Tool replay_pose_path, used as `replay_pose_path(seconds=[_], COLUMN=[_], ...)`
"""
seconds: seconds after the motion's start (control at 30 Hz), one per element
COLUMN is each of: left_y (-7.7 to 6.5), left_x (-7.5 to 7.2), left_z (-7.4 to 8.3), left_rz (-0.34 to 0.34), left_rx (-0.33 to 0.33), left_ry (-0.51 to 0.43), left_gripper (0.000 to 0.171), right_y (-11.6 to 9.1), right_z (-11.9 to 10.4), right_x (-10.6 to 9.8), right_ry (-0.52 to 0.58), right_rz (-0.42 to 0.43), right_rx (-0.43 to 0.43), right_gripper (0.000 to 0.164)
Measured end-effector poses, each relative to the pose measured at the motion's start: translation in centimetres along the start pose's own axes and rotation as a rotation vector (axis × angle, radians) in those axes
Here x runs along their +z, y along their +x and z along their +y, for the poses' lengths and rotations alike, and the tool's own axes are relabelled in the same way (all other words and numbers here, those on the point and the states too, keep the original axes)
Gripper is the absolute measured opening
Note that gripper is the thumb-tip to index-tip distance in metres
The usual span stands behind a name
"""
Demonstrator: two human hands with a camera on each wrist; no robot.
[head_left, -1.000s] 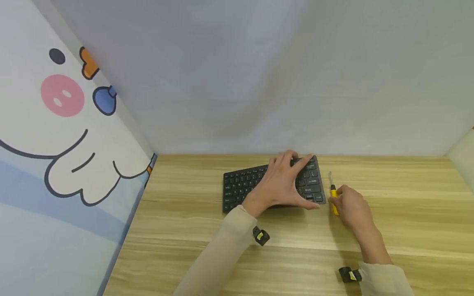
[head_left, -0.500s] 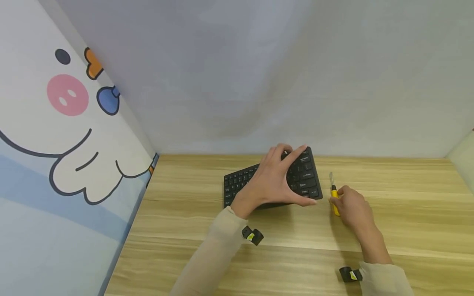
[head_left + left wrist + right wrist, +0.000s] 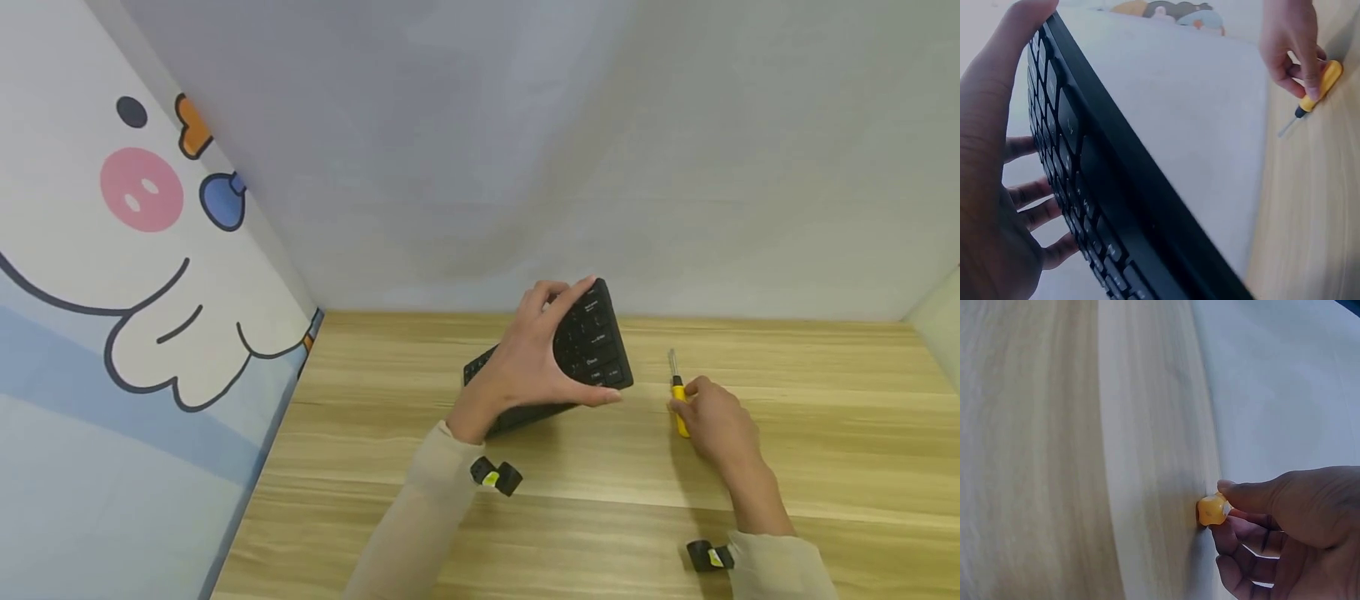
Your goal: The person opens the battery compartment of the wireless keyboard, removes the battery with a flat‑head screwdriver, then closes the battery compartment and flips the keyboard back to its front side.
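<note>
A black keyboard is tilted in the head view, its right end raised off the table and its keys toward the camera. My left hand spans it, the thumb at the near edge and the fingers at the far edge. The left wrist view shows the keyboard close up along its side. To the right, my right hand pinches the yellow handle of a screwdriver, whose thin metal shaft points toward the wall. Only the handle's end shows in the right wrist view. The keyboard's underside is hidden.
The wood-grain table runs back to a pale grey wall. At the left stands a panel with cartoon drawings. Each wrist bears a small black device, the left one close above the table.
My left hand has tipped the keyboard up, raising its right end and shifting it leftward. The right hand and the screwdriver stay in about the same place.
</note>
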State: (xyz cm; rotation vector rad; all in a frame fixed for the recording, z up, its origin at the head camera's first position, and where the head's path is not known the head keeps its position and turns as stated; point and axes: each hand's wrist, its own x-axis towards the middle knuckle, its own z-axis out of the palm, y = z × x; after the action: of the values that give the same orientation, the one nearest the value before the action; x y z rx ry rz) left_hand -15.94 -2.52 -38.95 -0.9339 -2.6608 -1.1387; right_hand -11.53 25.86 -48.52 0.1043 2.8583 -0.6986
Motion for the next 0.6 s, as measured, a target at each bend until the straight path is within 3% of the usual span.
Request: replay_pose_path(seconds=[0.3, 0.6], left_y=[-0.6, -1.2], left_x=[-1.7, -2.5], left_z=[0.0, -0.4], left_rz=[0.058, 0.087], left_rx=[0.017, 0.044], left_ry=[-0.195, -0.286], left_gripper=[0.128, 0.124], right_y=[-0.1, -0.3], right_z=[0.2, 0.5], right_x=[0.0, 0.0], right_ry=[0.02, 0.052], right_rz=[0.012, 0.017], right_rx=[-0.018, -0.039], right_gripper=[0.045, 0.044])
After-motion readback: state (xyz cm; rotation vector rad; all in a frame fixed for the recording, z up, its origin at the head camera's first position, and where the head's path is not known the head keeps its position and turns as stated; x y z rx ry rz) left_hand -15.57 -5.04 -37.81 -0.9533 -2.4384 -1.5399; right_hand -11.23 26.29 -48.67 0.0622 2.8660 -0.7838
